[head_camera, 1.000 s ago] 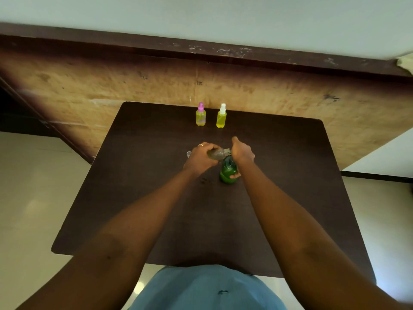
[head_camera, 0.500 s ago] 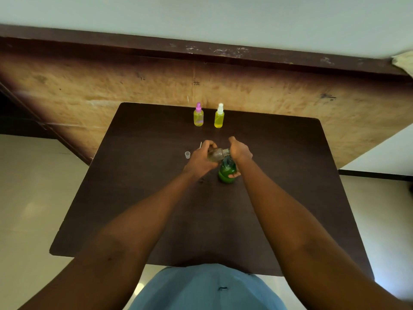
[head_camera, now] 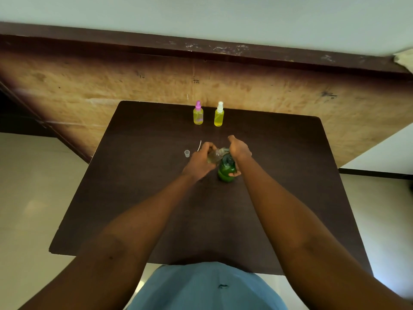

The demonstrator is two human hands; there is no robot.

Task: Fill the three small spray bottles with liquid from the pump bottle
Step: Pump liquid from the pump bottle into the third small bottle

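Spray bottle [head_camera: 214, 155] tilted rightward | left hand [head_camera: 198, 161] grips it | right hand [head_camera: 240, 149] grips pump bottle [head_camera: 225, 170]

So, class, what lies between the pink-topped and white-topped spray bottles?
Nothing: only bare dark table separates the pink-topped bottle and white-topped bottle, in the head view.

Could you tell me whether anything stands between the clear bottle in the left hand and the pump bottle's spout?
Nothing visible does: the left hand holds the clear bottle tilted against the spout of the pump bottle, beside the right hand. The loose cap lies apart, to its left.
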